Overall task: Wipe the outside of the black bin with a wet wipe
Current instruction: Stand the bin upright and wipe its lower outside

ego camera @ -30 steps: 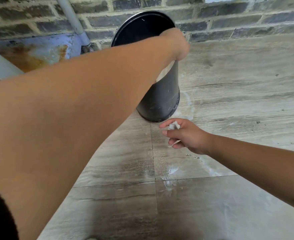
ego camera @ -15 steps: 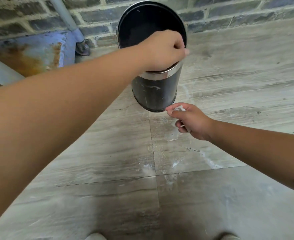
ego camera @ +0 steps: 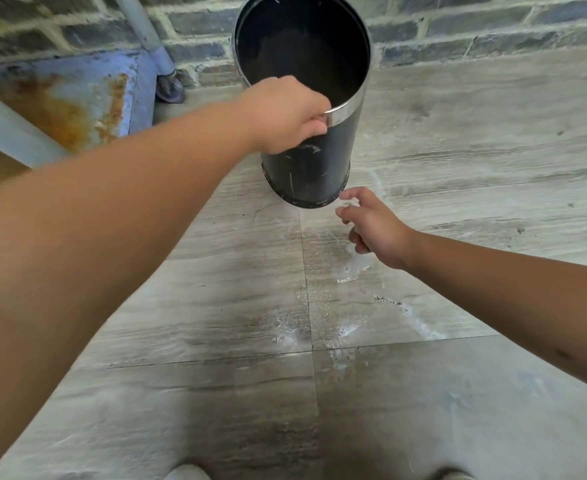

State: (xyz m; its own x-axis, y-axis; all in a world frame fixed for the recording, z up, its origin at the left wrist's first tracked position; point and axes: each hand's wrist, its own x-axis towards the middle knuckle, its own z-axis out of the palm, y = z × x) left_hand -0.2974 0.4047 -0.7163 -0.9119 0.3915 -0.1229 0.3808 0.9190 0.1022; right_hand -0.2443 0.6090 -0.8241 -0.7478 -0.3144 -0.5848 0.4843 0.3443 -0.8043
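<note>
A tall black bin (ego camera: 307, 168) with a silver band at its rim stands on a grey tiled floor (ego camera: 458, 133), close to a brick wall (ego camera: 458, 26). The left hand (ego camera: 286, 114) grips the near rim, fingers curled over the edge. The right hand (ego camera: 371, 225) sits just beside the bin's base, fingers curled around a small, blurred white wipe (ego camera: 349, 202). Wet streaks mark the tiles nearby. A rusty blue panel (ego camera: 67, 95) and a pipe (ego camera: 139, 26) lie to the left.
</note>
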